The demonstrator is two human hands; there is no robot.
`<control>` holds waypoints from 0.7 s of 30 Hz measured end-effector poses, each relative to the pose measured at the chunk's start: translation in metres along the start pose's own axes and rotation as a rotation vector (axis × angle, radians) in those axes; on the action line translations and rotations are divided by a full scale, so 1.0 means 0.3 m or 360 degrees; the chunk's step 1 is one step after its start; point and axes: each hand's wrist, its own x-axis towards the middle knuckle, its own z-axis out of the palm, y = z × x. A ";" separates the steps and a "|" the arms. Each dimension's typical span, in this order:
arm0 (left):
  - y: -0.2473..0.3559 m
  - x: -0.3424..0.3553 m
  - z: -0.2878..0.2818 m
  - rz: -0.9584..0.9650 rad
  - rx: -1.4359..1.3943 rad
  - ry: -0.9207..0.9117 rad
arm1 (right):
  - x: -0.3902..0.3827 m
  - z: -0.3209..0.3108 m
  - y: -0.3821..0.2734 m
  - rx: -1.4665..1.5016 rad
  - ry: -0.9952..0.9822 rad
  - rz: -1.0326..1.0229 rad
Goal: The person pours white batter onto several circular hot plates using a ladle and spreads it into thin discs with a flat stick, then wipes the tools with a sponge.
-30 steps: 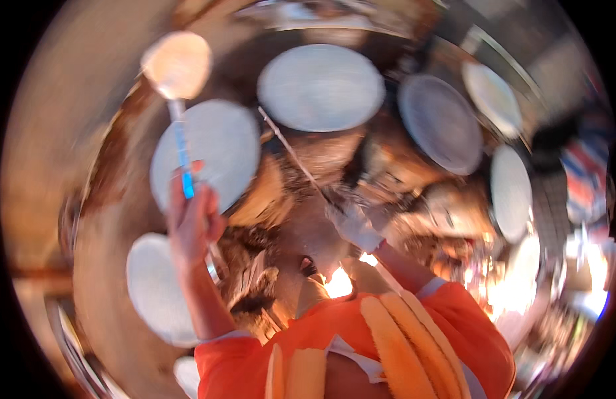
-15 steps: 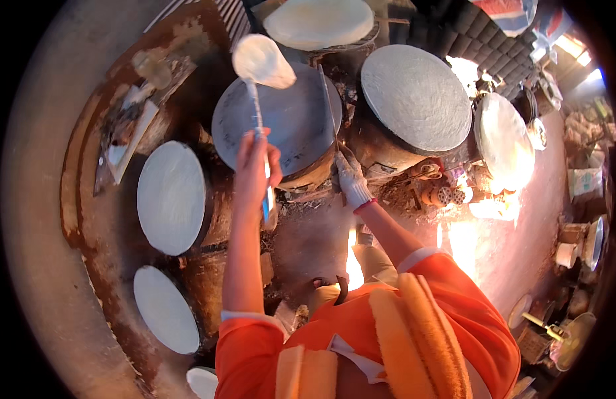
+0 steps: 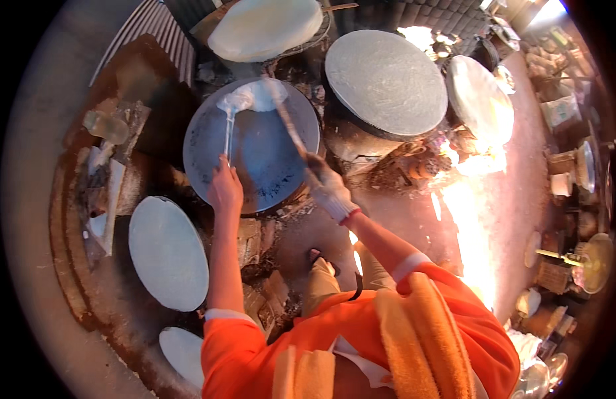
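Closed round a ladle [image 3: 229, 133], my left hand [image 3: 225, 187] reaches over a dark round griddle [image 3: 254, 163]. The ladle's bowl is at the far part of the griddle, where white batter [image 3: 266, 95] lies in a small pool beside it. My right hand [image 3: 329, 191], in a pale work glove with dark fingers, grips a long thin spreader [image 3: 289, 123]. Its blade slants across the right side of the griddle, and its far end is blurred at the batter. Bare dark metal shows over the rest of the griddle.
Other round griddles covered in white batter stand around: one at right [image 3: 387, 83], one farther right [image 3: 479, 100], and one at left [image 3: 168, 253]. A large white round sheet [image 3: 264, 30] lies at the back. Bright flames [image 3: 481, 163] glow at right. A plank [image 3: 114, 199] lies at far left.
My left hand has brought the ladle from raised down to the griddle, and batter now lies there. The spreader in my right hand has tilted over toward the batter. The view has shifted.
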 end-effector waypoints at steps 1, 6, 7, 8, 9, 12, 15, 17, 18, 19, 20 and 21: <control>0.018 0.022 -0.004 0.0006 -0.0034 -0.0052 | -0.029 -0.016 0.001 -0.0086 0.0038 0.0059; 0.005 0.092 -0.074 -0.0023 -0.0087 -0.0063 | -0.002 -0.003 -0.142 -0.0533 0.0119 0.0197; -0.010 0.097 -0.083 -0.0032 -0.0137 -0.0032 | 0.005 -0.001 -0.152 -0.0614 0.0072 0.0186; -0.033 0.085 -0.087 -0.0045 -0.0172 -0.0025 | -0.002 0.005 -0.165 -0.0660 0.0091 0.0226; -0.058 0.069 -0.095 -0.0067 -0.0205 -0.0014 | -0.001 0.010 -0.182 -0.0709 0.0105 0.0259; -0.128 -0.014 -0.156 -0.0233 -0.0311 0.0014 | -0.050 -0.007 -0.369 -0.0759 0.0099 0.0136; -0.207 -0.146 -0.178 -0.0447 -0.0784 0.0187 | 0.018 0.023 -0.376 -0.0856 -0.0070 -0.0055; -0.133 -0.231 -0.326 -0.0906 -0.1754 -0.0147 | 0.034 0.029 -0.383 -0.0937 -0.0154 -0.0052; -0.099 -0.276 -0.383 -0.0883 -0.1999 -0.0084 | 0.054 0.039 -0.389 -0.0970 -0.0166 -0.0141; -0.072 -0.312 -0.416 -0.0827 -0.2232 -0.0039 | 0.078 0.047 -0.386 -0.0991 -0.0155 -0.0212; -0.063 -0.352 -0.442 -0.0765 -0.2441 0.0009 | 0.094 0.054 -0.374 -0.1066 -0.0252 -0.0215; -0.072 -0.391 -0.462 -0.0582 -0.2798 -0.0014 | 0.109 0.059 -0.347 -0.1136 -0.0350 -0.0217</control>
